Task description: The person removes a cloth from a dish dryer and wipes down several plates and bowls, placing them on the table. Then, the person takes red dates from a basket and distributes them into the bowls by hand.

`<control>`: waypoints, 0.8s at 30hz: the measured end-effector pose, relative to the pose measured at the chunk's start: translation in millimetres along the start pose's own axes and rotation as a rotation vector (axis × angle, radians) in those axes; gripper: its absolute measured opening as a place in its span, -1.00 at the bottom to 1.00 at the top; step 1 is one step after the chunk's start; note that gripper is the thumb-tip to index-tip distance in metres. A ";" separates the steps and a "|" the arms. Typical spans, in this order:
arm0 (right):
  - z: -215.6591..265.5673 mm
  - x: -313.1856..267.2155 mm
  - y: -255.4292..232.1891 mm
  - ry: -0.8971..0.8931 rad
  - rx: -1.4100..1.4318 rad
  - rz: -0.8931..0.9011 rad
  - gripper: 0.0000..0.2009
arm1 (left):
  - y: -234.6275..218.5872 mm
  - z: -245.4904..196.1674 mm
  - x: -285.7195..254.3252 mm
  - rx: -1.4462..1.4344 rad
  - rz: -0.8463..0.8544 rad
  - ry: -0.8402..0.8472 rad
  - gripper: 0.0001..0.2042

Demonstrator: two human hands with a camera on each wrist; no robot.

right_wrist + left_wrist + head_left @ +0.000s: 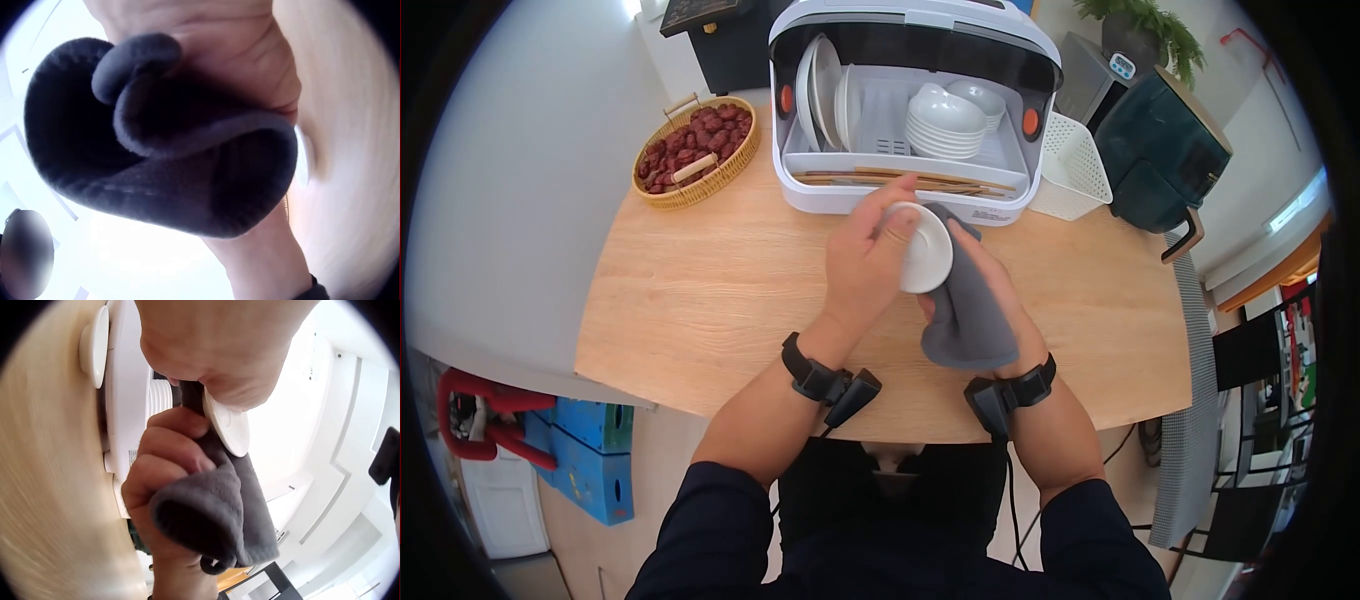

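Note:
A small white dish [927,255] is held over the table by my left hand [865,250], the thumb lying across its inside. My right hand [997,280] grips a grey cloth [970,310], which lies against the right side of the dish and hangs down in a fold. Seen from the left wrist, the fingers of the right hand [169,456] curl round the cloth [231,506] right beside the dish [231,428]. The folded cloth [169,181] fills much of the right wrist view and hides the dish there.
An open white dish cabinet [800,195] with plates, stacked bowls [945,125] and chopsticks [940,183] stands ahead. Another white bowl [95,347] is on the table. Left is a basket of red dates [700,145]; right are a white basket [1072,165] and green air fryer [1165,150].

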State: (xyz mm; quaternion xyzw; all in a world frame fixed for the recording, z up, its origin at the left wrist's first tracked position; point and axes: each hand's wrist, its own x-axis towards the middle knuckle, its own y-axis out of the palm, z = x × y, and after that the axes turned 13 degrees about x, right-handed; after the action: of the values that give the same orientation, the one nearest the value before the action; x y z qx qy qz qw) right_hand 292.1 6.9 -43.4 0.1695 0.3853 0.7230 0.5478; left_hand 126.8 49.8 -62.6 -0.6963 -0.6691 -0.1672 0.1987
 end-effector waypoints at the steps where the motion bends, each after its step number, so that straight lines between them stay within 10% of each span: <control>1: -2.4 0.7 5.9 -0.005 -0.025 -0.046 -0.57 | -2.9 -2.9 2.1 -0.064 -0.040 -0.164 -0.73; 6: -1.9 1.8 17.0 -0.186 -0.331 -0.223 -0.60 | -12.6 14.2 13.0 -0.008 -0.178 -0.252 -0.72; 8: -12.4 9.6 12.6 -0.515 -0.497 -0.141 -0.61 | -7.8 13.3 11.9 -0.066 -0.163 -0.251 -0.73; 13: -6.9 11.9 0.1 -0.501 -0.487 -0.172 -0.60 | -9.7 3.2 11.9 -0.640 0.200 -0.446 -0.66; 24: -7.8 17.4 -2.0 -1.126 -0.971 -0.154 -0.62 | -7.1 7.3 8.6 -0.859 0.205 -0.561 -0.47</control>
State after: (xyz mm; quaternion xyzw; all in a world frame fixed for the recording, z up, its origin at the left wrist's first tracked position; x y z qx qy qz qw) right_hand 282.2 20.3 -53.0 0.2257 -0.3055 0.5751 0.7246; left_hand 119.8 61.1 -64.2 -0.7949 -0.4961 -0.2135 -0.2764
